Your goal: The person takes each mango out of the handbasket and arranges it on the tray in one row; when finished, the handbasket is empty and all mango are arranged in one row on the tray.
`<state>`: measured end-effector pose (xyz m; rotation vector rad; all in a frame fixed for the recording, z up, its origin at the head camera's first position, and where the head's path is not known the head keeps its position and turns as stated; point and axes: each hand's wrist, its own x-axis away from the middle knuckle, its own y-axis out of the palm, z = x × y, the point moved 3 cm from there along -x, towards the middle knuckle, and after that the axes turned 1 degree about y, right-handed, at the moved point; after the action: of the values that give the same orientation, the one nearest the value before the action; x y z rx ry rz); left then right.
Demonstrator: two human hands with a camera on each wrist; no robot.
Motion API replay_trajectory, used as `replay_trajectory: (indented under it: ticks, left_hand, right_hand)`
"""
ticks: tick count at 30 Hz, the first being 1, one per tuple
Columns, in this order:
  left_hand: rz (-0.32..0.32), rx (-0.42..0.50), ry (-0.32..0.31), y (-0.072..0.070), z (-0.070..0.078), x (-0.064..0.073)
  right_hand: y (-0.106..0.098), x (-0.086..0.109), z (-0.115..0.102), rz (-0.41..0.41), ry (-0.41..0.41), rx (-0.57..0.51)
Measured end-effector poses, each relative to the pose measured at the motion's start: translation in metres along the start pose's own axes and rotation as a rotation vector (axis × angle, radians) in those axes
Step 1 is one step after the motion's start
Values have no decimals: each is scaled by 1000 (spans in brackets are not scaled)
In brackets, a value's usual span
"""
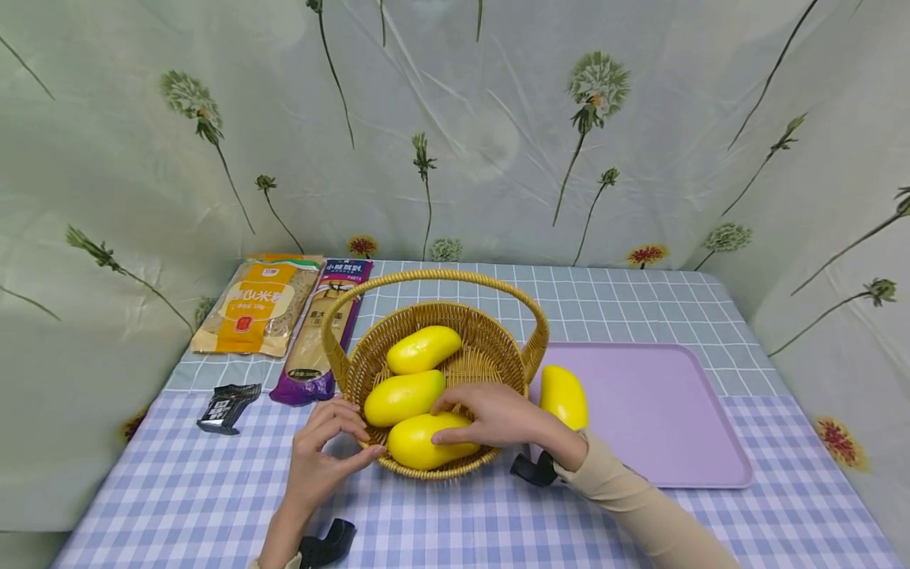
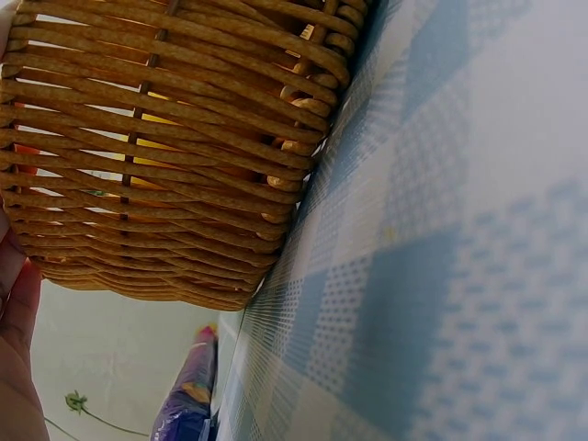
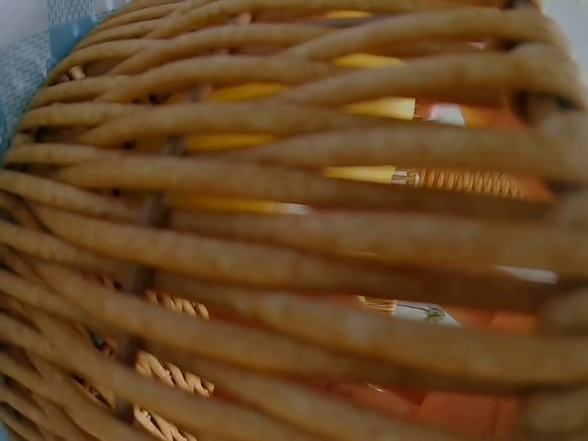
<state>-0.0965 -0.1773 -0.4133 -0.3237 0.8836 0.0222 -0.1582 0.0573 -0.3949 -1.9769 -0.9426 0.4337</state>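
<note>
A round wicker basket (image 1: 494, 332) with a tall arched handle stands in the middle of the table. Inside lie a nearest yellow mango (image 1: 412, 446), a middle mango (image 1: 405, 397) and a far mango (image 1: 424, 350). My right hand (image 1: 490, 415) reaches over the right rim and grips the nearest mango, thumb on top. At the front left rim, my left hand (image 1: 327, 450) holds the basket between thumb and fingers. Woven basket wall (image 2: 165, 184) fills much of the left wrist view. The right wrist view looks through the weave (image 3: 276, 257); the right hand's fingertips are mostly hidden.
A lilac tray (image 1: 654, 419) lies right of the basket, with another mango (image 1: 564, 395) on its left side. Back left are a noodle bag (image 1: 259, 304) and a purple pasta packet (image 1: 313, 348). A small black wrapped packet (image 1: 227, 408) lies in front of them.
</note>
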Motion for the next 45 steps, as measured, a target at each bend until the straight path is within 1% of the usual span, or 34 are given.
replay_trajectory:
  ticks: [9, 20, 25, 29, 36, 45]
  left_hand:
    - [-1, -9, 5, 0, 1, -1]
    - [-4, -9, -6, 1, 1, -1]
    - [-5, -16, -14, 0, 2, 0]
    - [-5, -19, -12, 0, 2, 0]
    - [-4, -17, -1, 1, 2, 0]
    - [-4, -31, -10, 0, 2, 1]
  right_hand:
    - [5, -6, 4, -52, -3, -36]
    - [6, -8, 6, -106, 56, -103]
    - [6, -7, 6, -117, 49, -120]
    - [5, -7, 8, -120, 53, -121]
    - [4, -7, 11, -107, 45, -154]
    - [1, -3, 10, -95, 37, -201]
